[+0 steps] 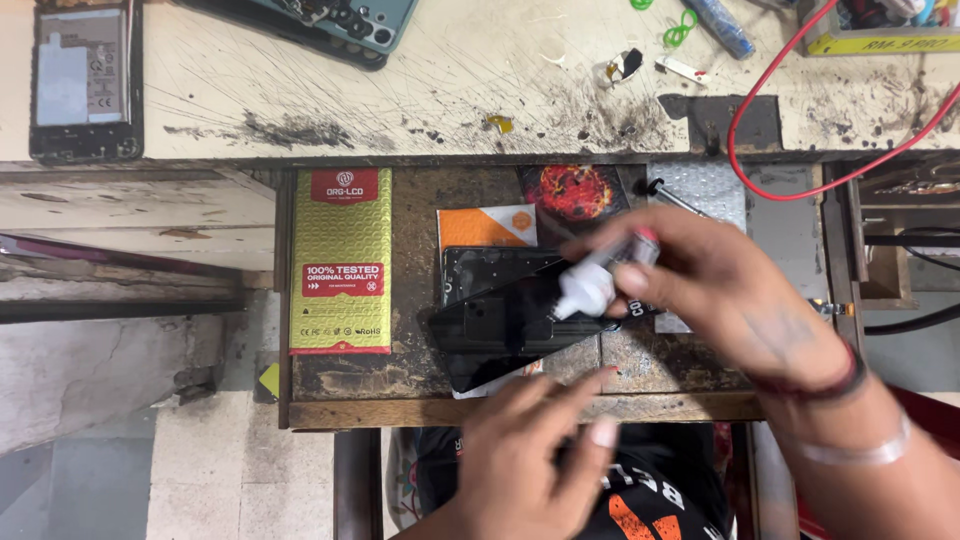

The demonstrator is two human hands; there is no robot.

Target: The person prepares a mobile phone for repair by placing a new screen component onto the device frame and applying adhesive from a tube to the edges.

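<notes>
- The right hand (720,290) comes in from 4 o'clock, and its grip is pinching a small white glue bottle (590,283) between thumb and fingers.
- The bottle is tilted, and its tip points down toward 8 o'clock and sits on, or just above, the black phone panel (500,330); I cannot tell if it touches.
- The left hand (530,450) is at 6 o'clock from the panel; its fingers are partly spread and the fingertips (590,382) press on the near edge of the panel.
- The panel lies tilted in an open wooden drawer (420,410), on top of a second dark phone frame (480,265).
- At 9 o'clock from the panel lies a yellow-green flat package (340,260) with red labels.
- At 12 o'clock lie an orange card (485,225) and a dark card with a red round picture (575,195).
- On the scratched table (450,100) above the drawer there is an opened phone (85,80) at the far left, and a red cable (790,150) at the right.
</notes>
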